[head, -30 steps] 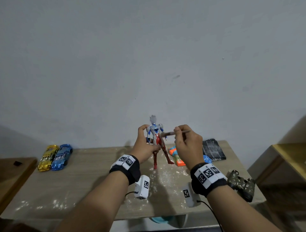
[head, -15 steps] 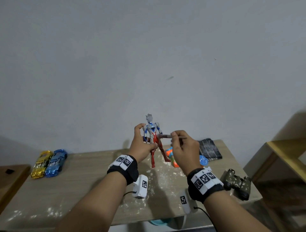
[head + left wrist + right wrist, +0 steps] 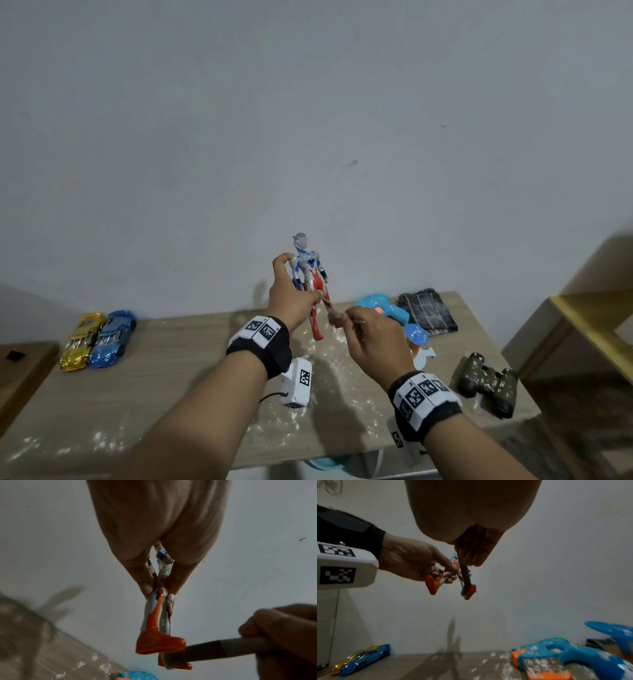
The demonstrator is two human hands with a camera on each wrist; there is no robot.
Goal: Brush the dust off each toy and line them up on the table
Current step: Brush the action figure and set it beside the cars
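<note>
Change: a second ago the brush worked at the figure's chest; now its bristles sit low, against the far leg and foot of the action figure. Head view has also tipped, so the table shows more fully.
Meaning: judged, the dusting has passed from torso down to legs; this toy looks close to done and ready for the line.
Left hand: fingers and thumb clamped on the figure at the hips, holding it upright in the air above the table centre.
Right hand: fingers curled tight round the brush handle, just right of the figure's legs.
Lined up: gold car and blue car side by side, touching, at the far left of the table.
Waiting: blue toy gun with orange parts, a blue disc near it, and camouflage binoculars at the near right edge; white specks show on the gun.
Surface: pale wood-grain table, white powder scattered under the hands and along the near edge.
Cloth: dark folded cloth at far right.
Room: plain grey wall close behind; a yellow-topped piece of furniture stands to the right.
</note>
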